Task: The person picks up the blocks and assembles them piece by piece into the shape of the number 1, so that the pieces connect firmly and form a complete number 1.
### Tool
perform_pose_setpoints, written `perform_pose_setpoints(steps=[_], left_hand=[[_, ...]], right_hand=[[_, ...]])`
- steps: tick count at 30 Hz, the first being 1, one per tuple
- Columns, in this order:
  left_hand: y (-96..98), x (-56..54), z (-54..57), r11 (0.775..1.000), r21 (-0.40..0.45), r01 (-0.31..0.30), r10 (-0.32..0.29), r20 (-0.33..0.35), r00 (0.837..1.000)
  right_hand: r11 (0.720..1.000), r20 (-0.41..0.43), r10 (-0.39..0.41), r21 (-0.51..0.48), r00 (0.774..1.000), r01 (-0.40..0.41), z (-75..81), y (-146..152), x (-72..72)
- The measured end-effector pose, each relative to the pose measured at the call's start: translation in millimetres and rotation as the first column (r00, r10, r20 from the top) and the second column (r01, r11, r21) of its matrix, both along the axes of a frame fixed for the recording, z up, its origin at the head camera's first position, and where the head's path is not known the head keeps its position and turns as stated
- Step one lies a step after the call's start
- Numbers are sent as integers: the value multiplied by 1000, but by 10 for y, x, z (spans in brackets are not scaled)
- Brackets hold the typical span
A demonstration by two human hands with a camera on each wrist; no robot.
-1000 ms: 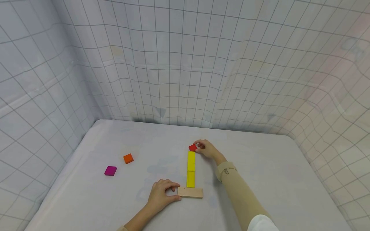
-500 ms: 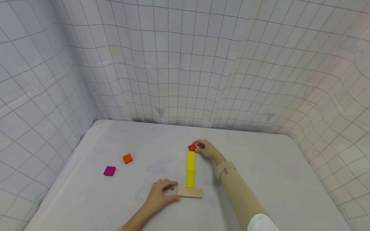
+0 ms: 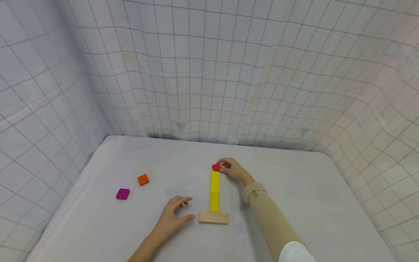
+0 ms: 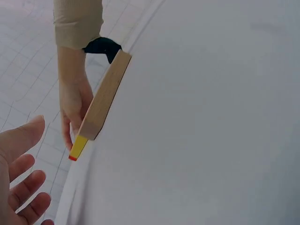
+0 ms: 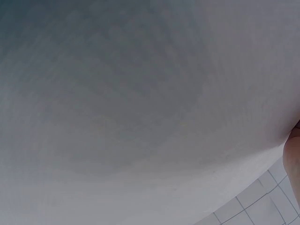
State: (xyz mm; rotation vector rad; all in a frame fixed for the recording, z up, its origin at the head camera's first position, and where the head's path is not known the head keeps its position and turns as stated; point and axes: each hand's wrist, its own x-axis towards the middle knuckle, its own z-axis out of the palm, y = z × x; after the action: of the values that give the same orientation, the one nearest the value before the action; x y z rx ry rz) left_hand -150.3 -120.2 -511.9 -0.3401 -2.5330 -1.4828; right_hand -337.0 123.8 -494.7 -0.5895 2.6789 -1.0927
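Note:
A plain wooden block (image 3: 213, 218) lies crosswise on the white table (image 3: 294, 189). Two yellow blocks (image 3: 214, 191) run in a line from it toward the back. At the far end of that line sits a small red block (image 3: 216, 167), pinched by the fingers of my right hand (image 3: 229, 168). My left hand (image 3: 173, 214) hovers just left of the wooden block, fingers spread and holding nothing. In the left wrist view the wooden block (image 4: 104, 96) and the yellow block (image 4: 78, 146) appear edge-on, with my left fingers (image 4: 21, 187) at the lower left.
An orange block (image 3: 143, 179) and a magenta block (image 3: 122, 194) lie apart on the left part of the table. Gridded white cloth walls (image 3: 196, 72) close in the back and both sides. The right wrist view shows only blank table surface.
My left hand has let go of the wooden block's left end and drawn back a little to the left, fingers spreading. The right hand stays at the red block.

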Motion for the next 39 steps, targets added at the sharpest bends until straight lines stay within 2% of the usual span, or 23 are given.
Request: perform_pose_setpoints(steps=[7,10,11,12,17,18,23,32,39], left_hand=[[-281,-52,90,993,-82,-89,80,-106,991],[-421,-61,119,985,-118,-127,114,-110,987],[-465,-61,130,982,-125,-140,126,-110,986],[-508,-58,141,979,-136,-153,139,-109,984],[-693,-50,170,963,-163,-214,194,-135,972],[-726,-49,171,959,-170,-226,204,-137,969],[-889,-40,174,945,-174,-276,249,-159,955],[-1174,-33,179,923,-221,-314,301,-90,949],[-1361,-26,187,912,-229,-341,330,-88,940]], right_hand=[[1000,15,-5,6,1000,5,4,-1,7],[1000,17,8,-9,1000,-8,3,15,4],[999,-8,39,-35,999,-40,-81,49,-49],[998,-11,49,-43,999,-49,-80,59,-49],[998,-22,44,-44,999,-45,-84,52,-54],[1000,1,17,-19,1000,-17,-1,20,0],[1000,-6,16,-12,1000,-16,6,8,5],[1000,16,2,-8,1000,-2,-1,3,7],[1000,19,-4,-9,1000,4,12,-1,15]])
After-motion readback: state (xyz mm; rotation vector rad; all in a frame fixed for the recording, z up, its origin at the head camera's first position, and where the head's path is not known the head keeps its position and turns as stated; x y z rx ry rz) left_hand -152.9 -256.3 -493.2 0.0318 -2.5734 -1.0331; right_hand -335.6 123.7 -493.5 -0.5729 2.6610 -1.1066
